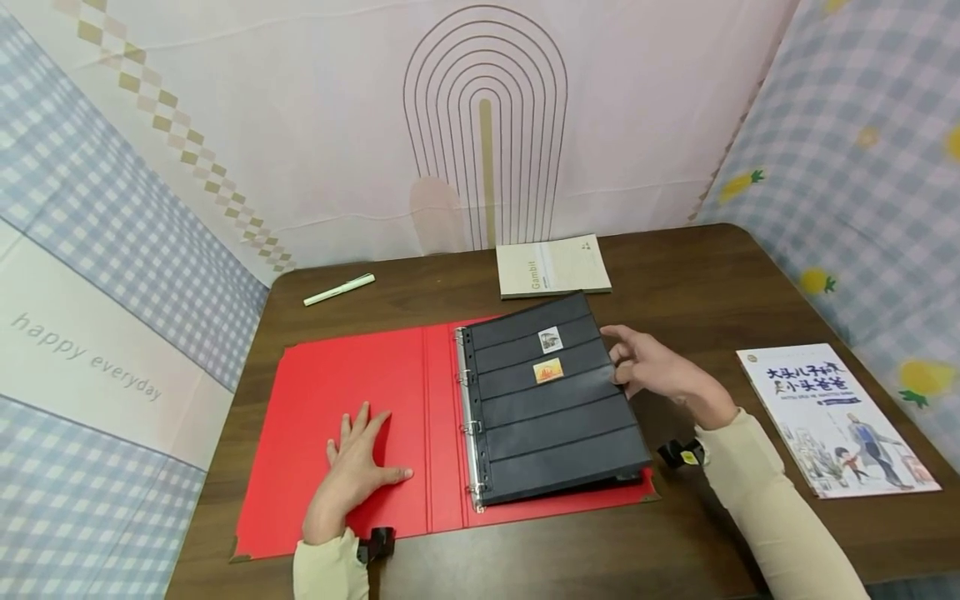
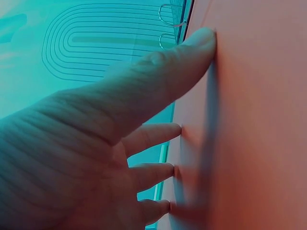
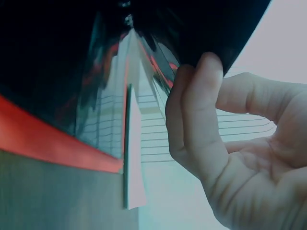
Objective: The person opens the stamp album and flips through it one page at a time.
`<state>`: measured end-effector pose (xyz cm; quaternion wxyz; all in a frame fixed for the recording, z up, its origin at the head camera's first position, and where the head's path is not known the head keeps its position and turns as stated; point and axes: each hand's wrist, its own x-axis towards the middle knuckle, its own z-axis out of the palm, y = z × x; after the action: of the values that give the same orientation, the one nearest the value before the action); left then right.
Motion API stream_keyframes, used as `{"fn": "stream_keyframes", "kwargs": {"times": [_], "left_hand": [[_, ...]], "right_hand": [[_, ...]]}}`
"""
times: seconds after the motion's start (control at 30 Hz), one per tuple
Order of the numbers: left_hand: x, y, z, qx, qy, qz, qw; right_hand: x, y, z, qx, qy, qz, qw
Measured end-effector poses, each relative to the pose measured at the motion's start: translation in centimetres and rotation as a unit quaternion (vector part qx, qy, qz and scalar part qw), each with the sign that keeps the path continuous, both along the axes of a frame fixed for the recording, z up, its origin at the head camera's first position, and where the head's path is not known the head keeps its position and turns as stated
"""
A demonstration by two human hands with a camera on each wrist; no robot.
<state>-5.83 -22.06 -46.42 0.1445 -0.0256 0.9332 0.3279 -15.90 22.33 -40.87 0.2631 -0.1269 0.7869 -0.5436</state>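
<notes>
A red ring binder (image 1: 341,367) lies spread on the table, its metal rings holding black stamp pages (image 1: 555,433). Two stamps, a grey one (image 1: 551,339) and an orange-yellow one (image 1: 547,371), sit in the upper strips of the top page. My right hand (image 1: 651,367) pinches that page's outer edge between thumb and fingers. In the right wrist view the pinched page (image 3: 211,28) is lifted, with a gap between it and the pages below. Spread fingers of my left hand (image 1: 360,471) rest on the inside of the red left cover, fingertips touching it.
Behind the binder lies a cream notebook (image 1: 555,267), and a pale green pen (image 1: 339,289) is at the back left. A picture book (image 1: 836,421) lies on the right of the brown table (image 1: 675,267). Patterned cloth hangs around the back and sides.
</notes>
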Motion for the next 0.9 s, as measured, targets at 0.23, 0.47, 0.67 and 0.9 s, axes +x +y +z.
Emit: {"fn": "stream_keyframes", "kwargs": {"times": [0.23, 0.47, 0.67, 0.9], "left_hand": [[0.0, 0.2, -0.1, -0.012, 0.003, 0.002, 0.9999], [0.0, 0.2, 0.0, -0.006, 0.004, -0.001, 1.0000], [-0.1, 0.3, 0.1, -0.005, 0.002, -0.002, 1.0000], [0.0, 0.1, 0.0, -0.001, 0.004, -0.003, 1.0000]], "right_hand": [[0.2, -0.4, 1.3, -0.025, 0.004, -0.014, 1.000], [0.5, -1.0, 2.7, -0.048, 0.008, -0.021, 0.999], [0.7, -1.6, 3.9, -0.069, 0.016, -0.014, 0.997], [1.1, -2.4, 5.2, -0.062, 0.024, -0.009, 0.998]]}}
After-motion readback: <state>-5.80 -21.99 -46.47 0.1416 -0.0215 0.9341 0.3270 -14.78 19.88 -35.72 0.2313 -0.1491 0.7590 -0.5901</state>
